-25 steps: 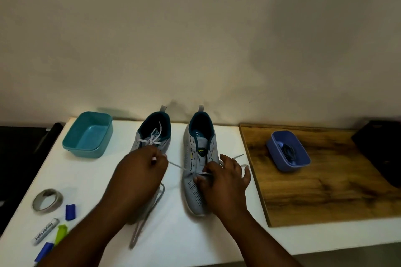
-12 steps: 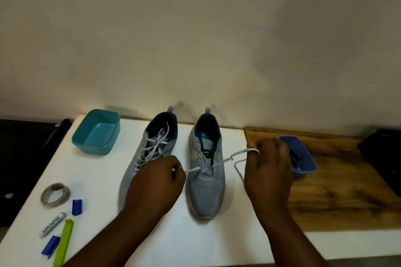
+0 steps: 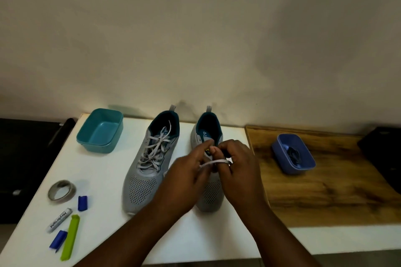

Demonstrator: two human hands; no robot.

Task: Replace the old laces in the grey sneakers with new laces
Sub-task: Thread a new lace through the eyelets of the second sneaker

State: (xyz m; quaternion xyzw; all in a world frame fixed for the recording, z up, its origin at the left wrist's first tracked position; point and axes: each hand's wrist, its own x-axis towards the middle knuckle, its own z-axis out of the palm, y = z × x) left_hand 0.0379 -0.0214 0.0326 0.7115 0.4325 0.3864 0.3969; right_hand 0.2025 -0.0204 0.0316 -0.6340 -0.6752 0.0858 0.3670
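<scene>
Step in hand: by the look of it, working the white lace out of the right-hand sneaker, over its tongue
Left hand: fingers curled, with the lace running into its grip from the right; thumb and forefinger reach up toward the tongue
Right hand: fingers curled inward, the lace passing under or around one finger; whether it pinches the lace or only hooks it, I cannot tell
Right-hand sneaker: on the white table, toe toward the person, mostly hidden by both hands; how many eyelets are threaded cannot be seen
Left-hand sneaker: just beside it, fully laced in white, loose ends lying into the opening
Dark laces: in the blue tub on the wooden board, well apart from the shoes
Doing it well: pull the lace one crossing at a time, hold the sneaker down with the other hand so it does not slide, keep the strand flat so the tip does not catch in an eyelet
Risk: a hard tug could drag the shoe into its neighbour
Also on table: teal tub, tape roll, marker, green clip
</scene>
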